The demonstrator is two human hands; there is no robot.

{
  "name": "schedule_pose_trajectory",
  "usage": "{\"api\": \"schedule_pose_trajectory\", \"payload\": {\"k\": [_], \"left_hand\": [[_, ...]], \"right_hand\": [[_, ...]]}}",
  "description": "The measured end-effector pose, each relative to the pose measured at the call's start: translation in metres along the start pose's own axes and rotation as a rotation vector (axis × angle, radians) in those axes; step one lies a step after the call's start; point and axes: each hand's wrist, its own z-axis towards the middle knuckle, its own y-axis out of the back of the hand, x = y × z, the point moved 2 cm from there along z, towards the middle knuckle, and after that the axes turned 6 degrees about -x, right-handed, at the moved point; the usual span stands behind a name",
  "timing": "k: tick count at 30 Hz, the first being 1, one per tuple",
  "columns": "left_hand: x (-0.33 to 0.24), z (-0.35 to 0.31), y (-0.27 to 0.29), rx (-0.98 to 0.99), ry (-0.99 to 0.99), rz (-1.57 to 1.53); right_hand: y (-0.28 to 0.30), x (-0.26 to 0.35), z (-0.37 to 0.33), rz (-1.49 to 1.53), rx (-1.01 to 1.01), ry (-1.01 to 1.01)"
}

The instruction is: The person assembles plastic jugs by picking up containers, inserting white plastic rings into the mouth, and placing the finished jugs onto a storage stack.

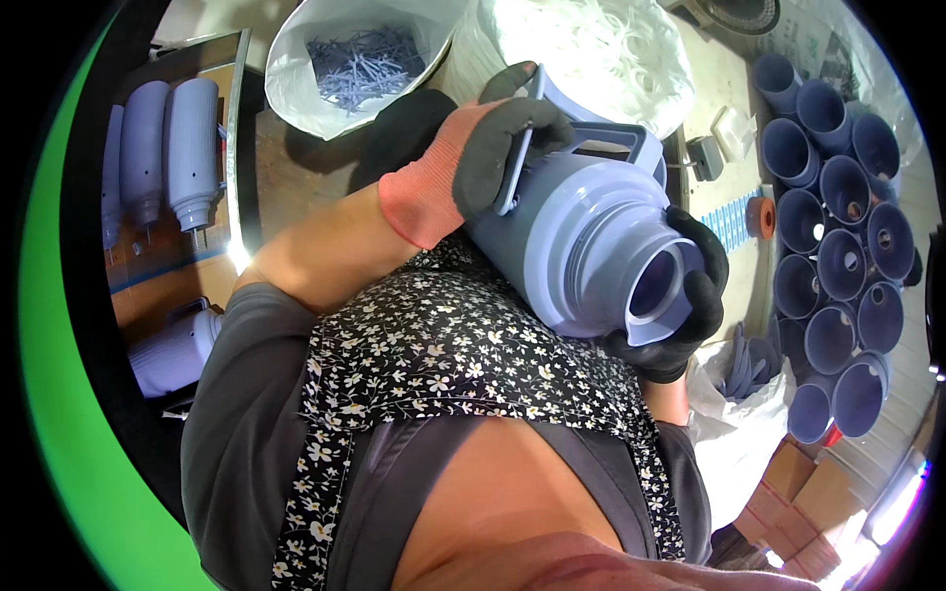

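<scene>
A pale blue plastic jug casing (pixel 527 241), like a thermos shell, lies tilted before my chest with its mouth to the lower right. My left hand (pixel 483 148), in a pink and dark grey glove, is closed round its carrying handle (pixel 519 158). A fixed side handle (pixel 645 150) stands out on the jug's far side. In a black glove, my right hand (pixel 702 295) curls round the collar with a pouring lip (pixel 652 328) at the mouth. Whether that collar is a separate piece cannot be told. Part of the body is hidden by my left arm.
Stacked blue cone-shaped cups (pixel 831 338) stand at right. Beyond the jug are a white-lined bin (pixel 286 94) of blue strips and a bag of white rings (pixel 601 44). More jug casings (pixel 192 148) lie at left. A white bag (pixel 734 419) holds blue curved pieces near my right arm.
</scene>
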Motion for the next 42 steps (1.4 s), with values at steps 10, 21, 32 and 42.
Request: {"api": "schedule_pose_trajectory", "payload": {"k": [10, 21, 32, 42], "left_hand": [[-0.002, -0.002, -0.012, -0.104, 0.017, 0.051], [-0.076, 0.051, 0.018, -0.331, -0.232, -0.264], [-0.129, 0.053, 0.074, -0.631, -0.492, -0.177], [-0.052, 0.025, -0.020, 0.112, -0.381, -0.003]], "right_hand": [[-0.010, 0.008, 0.001, -0.067, 0.008, 0.009], [0.040, 0.005, 0.082, -0.014, -0.155, 0.461], [-0.086, -0.117, -0.067, 0.604, -0.013, -0.982], [0.132, -0.130, -0.079, 0.002, -0.515, -0.709]]}}
